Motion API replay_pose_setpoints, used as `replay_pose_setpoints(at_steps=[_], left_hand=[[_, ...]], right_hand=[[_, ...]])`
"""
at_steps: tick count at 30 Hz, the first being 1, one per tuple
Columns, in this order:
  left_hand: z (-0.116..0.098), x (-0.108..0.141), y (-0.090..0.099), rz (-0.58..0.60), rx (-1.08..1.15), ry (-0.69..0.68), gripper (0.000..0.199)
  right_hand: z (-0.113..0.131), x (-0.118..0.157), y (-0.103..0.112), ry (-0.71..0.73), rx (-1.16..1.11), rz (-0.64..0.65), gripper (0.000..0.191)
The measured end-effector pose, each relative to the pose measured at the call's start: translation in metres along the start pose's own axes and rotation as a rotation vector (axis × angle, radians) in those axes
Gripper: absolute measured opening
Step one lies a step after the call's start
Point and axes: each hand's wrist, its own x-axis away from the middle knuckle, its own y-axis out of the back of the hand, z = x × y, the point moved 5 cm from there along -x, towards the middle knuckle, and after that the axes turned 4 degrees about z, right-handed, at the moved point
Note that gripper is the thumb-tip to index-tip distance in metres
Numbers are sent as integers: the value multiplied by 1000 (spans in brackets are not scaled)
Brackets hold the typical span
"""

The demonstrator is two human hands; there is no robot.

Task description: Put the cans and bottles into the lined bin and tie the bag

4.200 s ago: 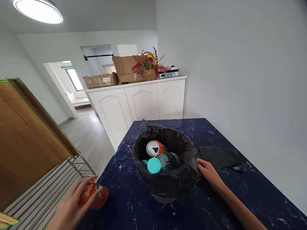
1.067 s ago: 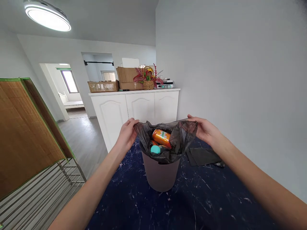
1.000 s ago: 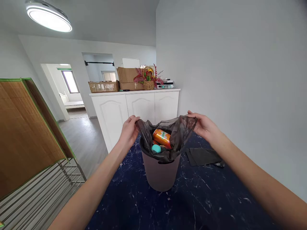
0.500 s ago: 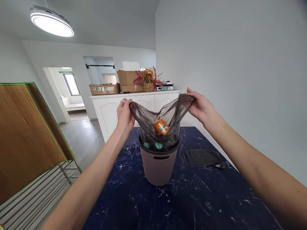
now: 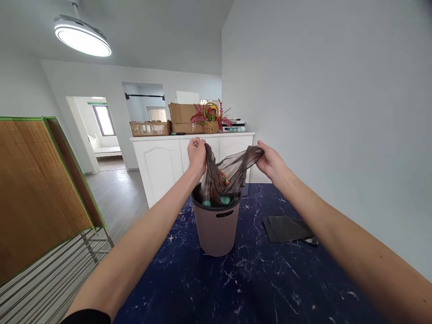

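A thin black garbage bag [image 5: 236,166] rises out of a pinkish-brown trash can [image 5: 216,234] with a dark rim. My left hand [image 5: 197,155] is closed on the bag's left edge, above the can. On the other side, my right hand [image 5: 270,161] grips the right edge, and the film is stretched between the two. Through the film an orange can [image 5: 225,179] shows in part, along with greenish items [image 5: 224,200] lower down near the rim. The bag's bottom is hidden inside the trash can, which stands upright.
Folded black bags [image 5: 288,228] lie on the dark blue marbled table [image 5: 263,279], right of the trash can. Behind stands a white cabinet [image 5: 162,159] with cardboard boxes and a flower basket [image 5: 211,126]. At left is a metal rack [image 5: 50,279] with a bamboo mat.
My hands have come closer together, the left moving right and the right moving left and down. The bag's mouth has narrowed, covering more of the orange can. The trash can has shifted slightly left.
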Motion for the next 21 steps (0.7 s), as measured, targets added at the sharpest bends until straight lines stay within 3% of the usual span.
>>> replay_pose_setpoints(at_steps=[8, 13, 21], left_hand=[[-10, -30, 20, -118, 15, -72, 36], [5, -43, 33, -125, -1, -14, 38], [28, -76, 33, -123, -13, 29, 30]], right_hand=[[1, -21, -11, 27, -35, 15, 28], [-4, -25, 3, 37, -28, -18, 30], [-8, -41, 18, 38, -24, -74, 30]])
